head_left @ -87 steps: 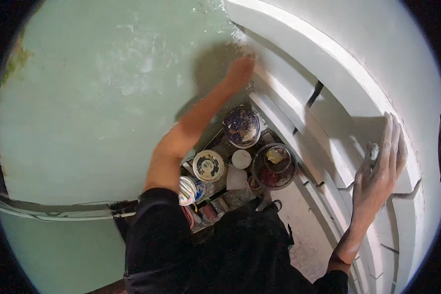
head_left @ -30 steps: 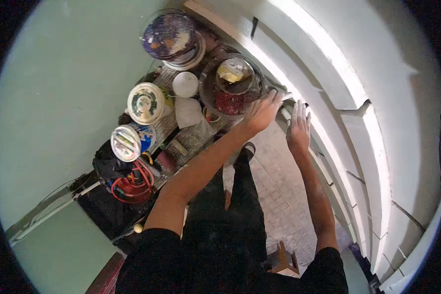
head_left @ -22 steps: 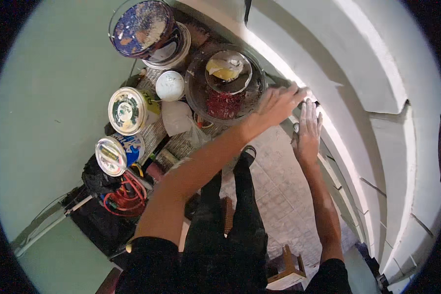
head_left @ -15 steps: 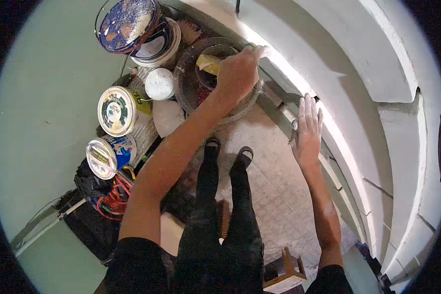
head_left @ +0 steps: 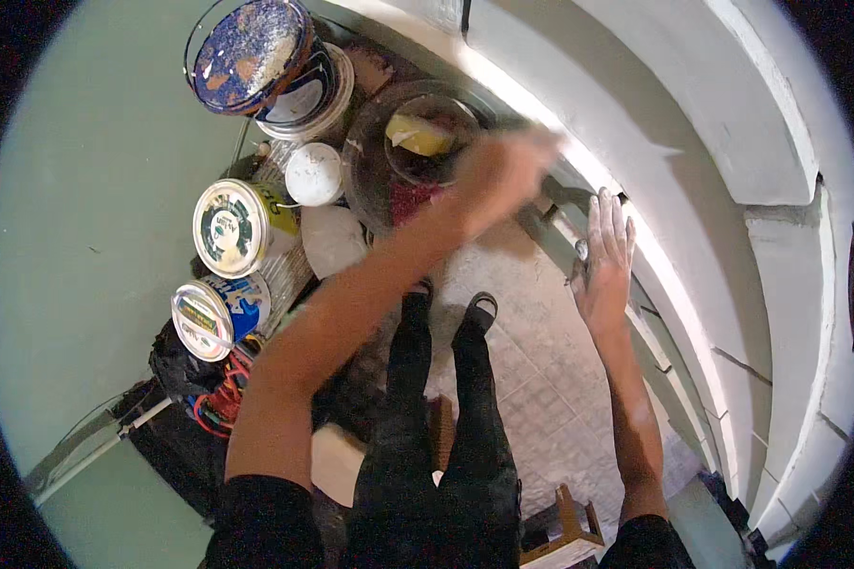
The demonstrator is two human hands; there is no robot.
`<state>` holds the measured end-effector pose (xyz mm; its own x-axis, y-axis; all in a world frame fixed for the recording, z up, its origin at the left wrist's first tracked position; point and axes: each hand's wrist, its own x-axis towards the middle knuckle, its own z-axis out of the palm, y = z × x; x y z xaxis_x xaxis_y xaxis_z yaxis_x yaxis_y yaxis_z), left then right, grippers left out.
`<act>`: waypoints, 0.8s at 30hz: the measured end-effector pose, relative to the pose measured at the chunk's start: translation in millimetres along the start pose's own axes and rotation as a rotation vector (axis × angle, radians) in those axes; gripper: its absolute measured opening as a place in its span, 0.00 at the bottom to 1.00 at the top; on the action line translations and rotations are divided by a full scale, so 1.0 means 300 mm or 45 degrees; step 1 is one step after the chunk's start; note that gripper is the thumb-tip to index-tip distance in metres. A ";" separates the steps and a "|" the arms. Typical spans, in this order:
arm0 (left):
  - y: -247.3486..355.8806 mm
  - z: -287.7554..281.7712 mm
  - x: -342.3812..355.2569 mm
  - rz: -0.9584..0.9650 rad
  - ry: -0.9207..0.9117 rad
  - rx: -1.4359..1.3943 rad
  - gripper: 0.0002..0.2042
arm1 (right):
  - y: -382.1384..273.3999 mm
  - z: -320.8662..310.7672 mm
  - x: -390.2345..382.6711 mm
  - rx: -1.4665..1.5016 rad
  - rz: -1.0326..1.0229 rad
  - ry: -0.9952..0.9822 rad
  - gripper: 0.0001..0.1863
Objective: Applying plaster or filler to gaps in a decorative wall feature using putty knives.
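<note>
My left hand, smeared by motion, is at the brightly lit ledge of the curved white wall, right of a dark round basin. Its fingers are too blurred to show a grip. Inside the basin, a smaller clear tub has a yellow sponge in it, and something red lies beside the tub. My right hand, whitened with dust or paste, is stretched out with fingers extended against the wall's lower edge.
At left stand a blue bucket with crusted residue, a small white-lidded pot and two lidded tubs. Red cables lie below them. A wooden stool is near the bottom, on the tiled floor.
My left hand has moved right, away from above the basin to the lit ledge, uncovering the sponge. My right hand stays in about the same place on the wall.
</note>
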<state>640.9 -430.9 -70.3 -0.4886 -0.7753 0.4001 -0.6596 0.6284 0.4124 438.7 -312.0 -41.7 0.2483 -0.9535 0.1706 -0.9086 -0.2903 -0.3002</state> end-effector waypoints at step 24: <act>-0.242 -0.204 0.077 -0.198 0.226 0.314 0.15 | 0.003 0.008 0.016 -0.046 0.023 0.031 0.41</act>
<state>712.5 -490.5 -41.1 -0.2787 -0.8243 0.4928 -0.8471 0.4527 0.2782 440.0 -317.0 -43.3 0.2242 -0.9561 0.1887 -0.9244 -0.2699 -0.2695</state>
